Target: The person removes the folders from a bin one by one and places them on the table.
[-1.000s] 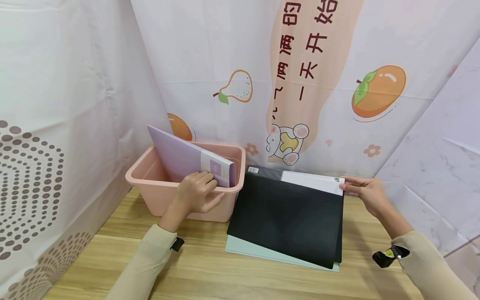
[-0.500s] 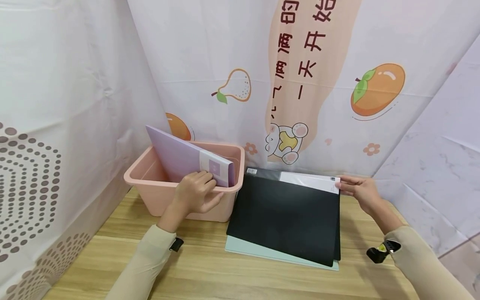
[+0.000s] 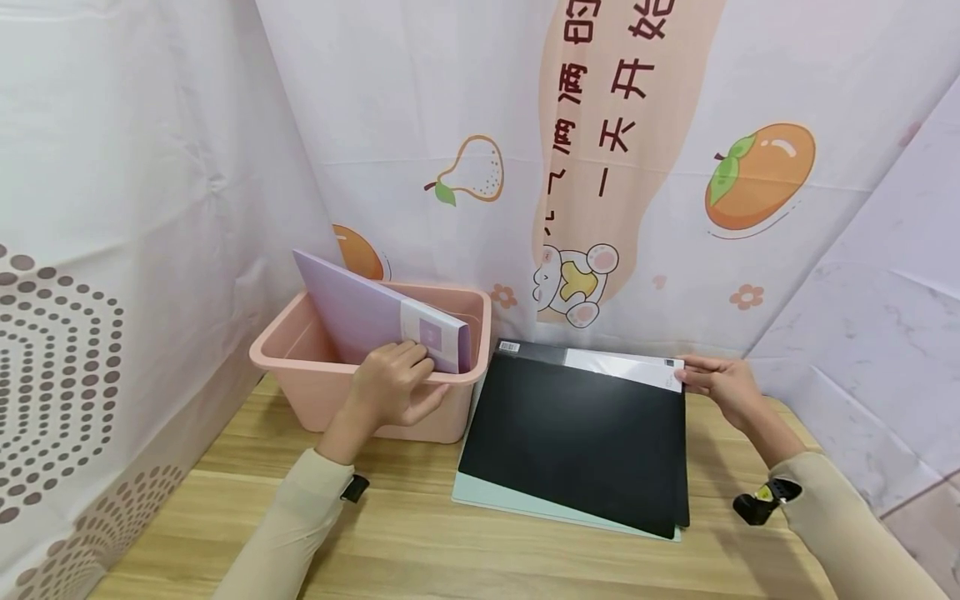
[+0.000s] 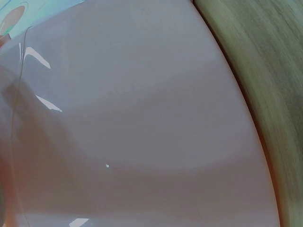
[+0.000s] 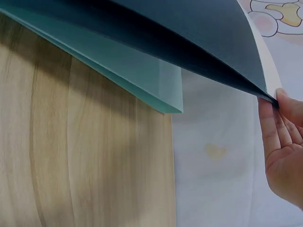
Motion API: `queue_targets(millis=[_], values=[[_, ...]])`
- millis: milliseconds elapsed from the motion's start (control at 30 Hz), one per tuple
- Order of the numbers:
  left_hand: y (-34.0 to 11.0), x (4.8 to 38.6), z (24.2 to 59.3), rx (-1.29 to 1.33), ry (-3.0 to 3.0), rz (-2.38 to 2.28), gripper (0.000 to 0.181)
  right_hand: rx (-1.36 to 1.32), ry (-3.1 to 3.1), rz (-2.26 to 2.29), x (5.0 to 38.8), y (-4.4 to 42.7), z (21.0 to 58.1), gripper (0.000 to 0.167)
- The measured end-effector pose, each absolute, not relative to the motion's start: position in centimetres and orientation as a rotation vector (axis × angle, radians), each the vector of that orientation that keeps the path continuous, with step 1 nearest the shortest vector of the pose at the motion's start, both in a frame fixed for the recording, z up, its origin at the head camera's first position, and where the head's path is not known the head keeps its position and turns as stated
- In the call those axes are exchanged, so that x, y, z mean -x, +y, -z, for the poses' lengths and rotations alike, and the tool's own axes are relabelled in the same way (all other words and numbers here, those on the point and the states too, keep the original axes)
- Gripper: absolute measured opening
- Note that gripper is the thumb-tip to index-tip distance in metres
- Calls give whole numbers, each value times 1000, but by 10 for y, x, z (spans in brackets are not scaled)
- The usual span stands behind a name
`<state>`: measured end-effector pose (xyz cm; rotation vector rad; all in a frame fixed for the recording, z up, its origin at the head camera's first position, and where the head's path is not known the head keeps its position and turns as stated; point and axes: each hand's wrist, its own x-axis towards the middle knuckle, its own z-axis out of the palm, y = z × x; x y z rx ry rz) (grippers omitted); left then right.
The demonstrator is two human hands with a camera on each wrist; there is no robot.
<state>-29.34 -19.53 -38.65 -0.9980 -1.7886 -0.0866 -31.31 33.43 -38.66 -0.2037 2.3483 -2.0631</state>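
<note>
In the head view my left hand [image 3: 390, 383] curls over the front rim of a pink plastic bin [image 3: 307, 385]. Its thumb lies outside the wall, and its fingertips touch a purple folder [image 3: 352, 312] with a pale label band, leaning tilted inside. At the right, my right hand [image 3: 723, 387] pinches the far right corner of a black folder [image 3: 577, 442] with a white strip along its spine. Beneath it lies a mint-green folder [image 3: 525, 498]. The right wrist view has thumb and fingers on that corner, the black folder [image 5: 203, 42] raised above the green one [image 5: 137, 80].
Everything stands on a wood-grain table [image 3: 420, 550]. A white printed curtain [image 3: 420, 100] rises right behind the bin and folders, with more sheeting at both sides. The bin's glossy outer wall [image 4: 156, 104] fills most of the left wrist view.
My right hand and forearm have shifted slightly to the left. The black folder's spine edge sits a little nearer the front. My left hand, the bin and the purple folder look unchanged.
</note>
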Motion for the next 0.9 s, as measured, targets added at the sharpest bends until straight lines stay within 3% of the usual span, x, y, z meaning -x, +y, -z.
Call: queue_targets(millis=[300, 533, 733, 900], values=[[-196, 292, 386, 999, -1794, 86, 48, 180, 2416, 1936, 320, 336, 394, 36], [-195, 292, 387, 1003, -1782, 94, 47, 166, 2404, 1922, 328, 327, 400, 29], [-194, 292, 386, 1006, -1773, 97, 46, 163, 2449, 1858, 334, 321, 404, 60], [-194, 294, 387, 1003, -1770, 92, 46, 148, 2469, 1836, 338, 316, 406, 65]])
